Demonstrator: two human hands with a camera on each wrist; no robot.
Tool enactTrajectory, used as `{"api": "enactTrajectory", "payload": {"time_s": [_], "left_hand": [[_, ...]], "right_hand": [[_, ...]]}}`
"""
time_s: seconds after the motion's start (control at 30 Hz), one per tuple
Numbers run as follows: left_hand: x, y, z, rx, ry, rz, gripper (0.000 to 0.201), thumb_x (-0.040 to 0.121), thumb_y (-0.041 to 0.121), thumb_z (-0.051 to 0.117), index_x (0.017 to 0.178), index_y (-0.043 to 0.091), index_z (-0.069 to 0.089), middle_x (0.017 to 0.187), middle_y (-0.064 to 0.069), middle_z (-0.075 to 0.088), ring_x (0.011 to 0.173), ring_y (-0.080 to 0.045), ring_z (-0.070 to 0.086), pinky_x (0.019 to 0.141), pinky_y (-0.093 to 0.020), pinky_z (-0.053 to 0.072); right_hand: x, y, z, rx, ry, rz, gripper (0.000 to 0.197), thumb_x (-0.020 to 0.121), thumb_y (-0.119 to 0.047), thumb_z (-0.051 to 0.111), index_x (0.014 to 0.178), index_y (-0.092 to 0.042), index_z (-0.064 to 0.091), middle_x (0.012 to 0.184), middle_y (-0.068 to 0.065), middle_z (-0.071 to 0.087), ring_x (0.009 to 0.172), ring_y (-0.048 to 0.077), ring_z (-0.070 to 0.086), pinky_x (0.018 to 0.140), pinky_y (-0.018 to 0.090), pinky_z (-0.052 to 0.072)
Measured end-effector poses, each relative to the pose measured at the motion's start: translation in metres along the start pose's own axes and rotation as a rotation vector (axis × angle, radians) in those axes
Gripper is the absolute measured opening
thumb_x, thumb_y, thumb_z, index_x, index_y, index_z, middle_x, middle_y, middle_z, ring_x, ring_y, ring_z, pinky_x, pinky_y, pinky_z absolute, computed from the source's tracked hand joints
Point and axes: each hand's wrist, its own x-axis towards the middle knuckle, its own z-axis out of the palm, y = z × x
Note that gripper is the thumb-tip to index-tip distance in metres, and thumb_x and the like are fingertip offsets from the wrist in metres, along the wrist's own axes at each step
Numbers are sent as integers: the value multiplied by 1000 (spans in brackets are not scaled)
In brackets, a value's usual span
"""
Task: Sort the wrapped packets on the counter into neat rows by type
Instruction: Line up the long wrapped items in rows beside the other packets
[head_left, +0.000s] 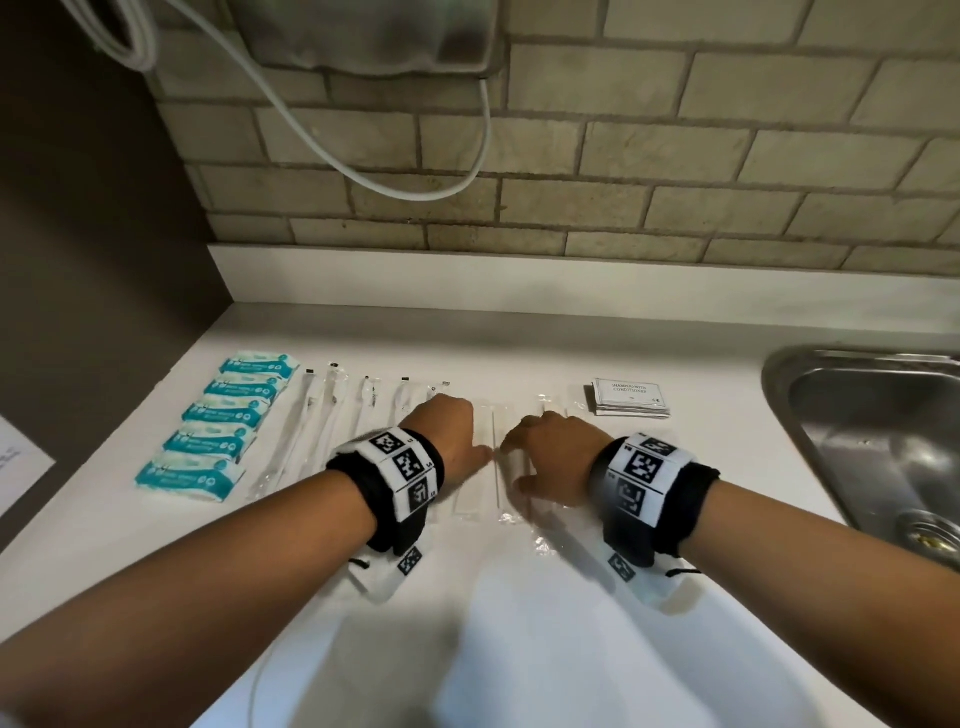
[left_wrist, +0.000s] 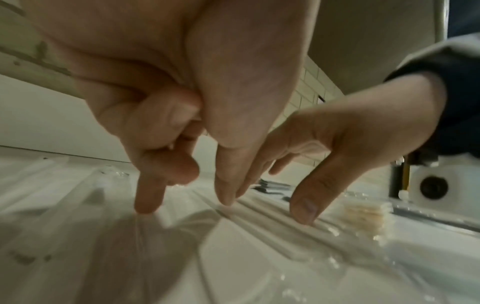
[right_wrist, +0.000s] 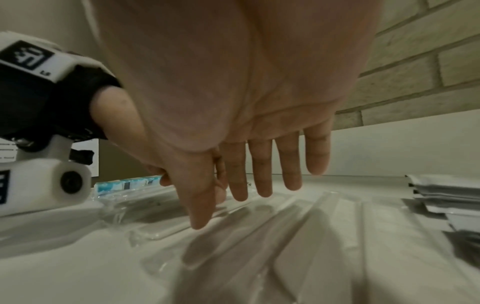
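Long clear-wrapped packets lie side by side at the middle of the white counter, and both hands are on them. My left hand touches the wrap with its index fingertip and thumb tip, the other fingers curled. My right hand is spread, fingers straight, thumb tip on a clear packet. A row of several teal packets lies far left, wrapped toothbrushes beside them. A stack of white shampoo sachets sits right of the hands.
A steel sink is set into the counter at the right. The brick wall with a hanging white cable rises behind. A sheet of paper lies at the far left. A clear packet of white pads lies by the right thumb.
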Motion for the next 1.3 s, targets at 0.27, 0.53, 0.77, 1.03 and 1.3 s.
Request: {"api": "enactTrajectory", "payload": {"time_s": [0.27, 0.53, 0.77, 1.03, 1.3], "left_hand": [[6, 21, -5, -20, -81, -31, 37, 81, 35, 71, 65, 13, 47, 69, -1, 56, 76, -26, 65, 47, -24, 39], [14, 21, -2, -131, -63, -125, 28, 77, 27, 70, 78, 8, 50, 85, -12, 64, 65, -25, 55, 44, -26, 31], [13, 5, 2, -160, -82, -112, 28, 86, 13, 61, 113, 7, 56, 111, -9, 61, 99, -26, 61, 74, -29, 47], [8, 6, 7, -42, -64, -8, 19, 87, 8, 55, 102, 6, 67, 106, -7, 66, 99, -26, 65, 82, -32, 52], [-60, 6, 5, 198, -37, 282, 22, 96, 26, 44, 106, 17, 62, 111, -1, 62, 114, -24, 44, 93, -34, 38]], "right_hand": [[3, -2, 8, 7, -15, 6, 52, 84, -43, 63, 133, -31, 52, 124, -2, 60, 117, 22, 52, 97, 35, 41], [4, 2, 8, 13, -9, -2, 52, 83, -46, 62, 129, -23, 55, 121, 1, 60, 116, 25, 52, 96, 36, 42], [4, 3, 7, 38, -41, 20, 39, 81, -45, 63, 115, -27, 62, 117, -2, 61, 112, 24, 54, 96, 38, 46], [4, -6, 10, -20, -33, 41, 44, 83, -41, 61, 122, -20, 60, 123, 2, 57, 118, 26, 50, 97, 40, 47], [-27, -35, 38, -28, 33, 44, 41, 94, -28, 42, 132, -13, 49, 131, 6, 55, 122, 26, 48, 98, 36, 41]]}}
